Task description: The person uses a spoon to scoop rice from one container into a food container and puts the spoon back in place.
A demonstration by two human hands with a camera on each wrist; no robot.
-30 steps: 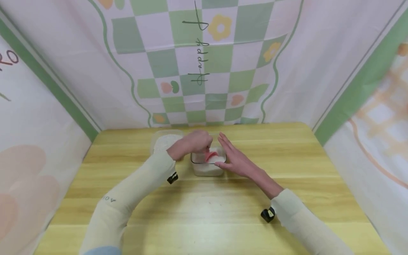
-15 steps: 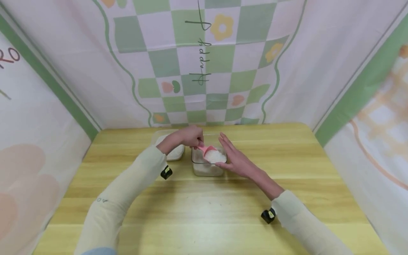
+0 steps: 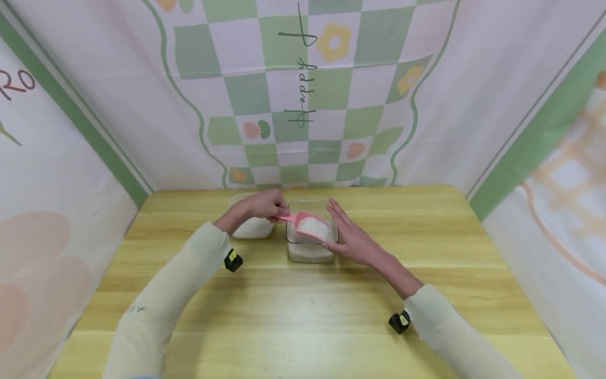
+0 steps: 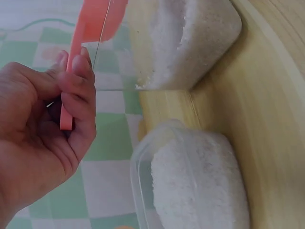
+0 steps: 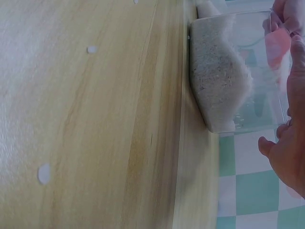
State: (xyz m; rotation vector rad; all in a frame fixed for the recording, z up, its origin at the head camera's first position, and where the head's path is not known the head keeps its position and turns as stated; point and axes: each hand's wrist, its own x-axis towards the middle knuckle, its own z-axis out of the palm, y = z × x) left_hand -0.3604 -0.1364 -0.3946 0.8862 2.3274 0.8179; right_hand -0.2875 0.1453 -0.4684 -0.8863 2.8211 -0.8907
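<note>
In my left hand I grip the handle of a pink scoop, fingers and thumb curled round it in the left wrist view. White rice heaps in the scoop, which is over the mouth of a clear square container partly filled with rice. My right hand rests against the container's right side, its fingers extended. Left of it stands a second clear container full of rice, partly hidden behind my left hand in the head view.
Both containers stand toward the back of a wooden table. A patterned cloth hangs behind it, with more cloth at both sides. A few small white specks lie on the tabletop.
My left hand has lifted the pink scoop up out of the rice and moved left; the scoop now carries a heap of rice. The right hand has stayed against the container.
</note>
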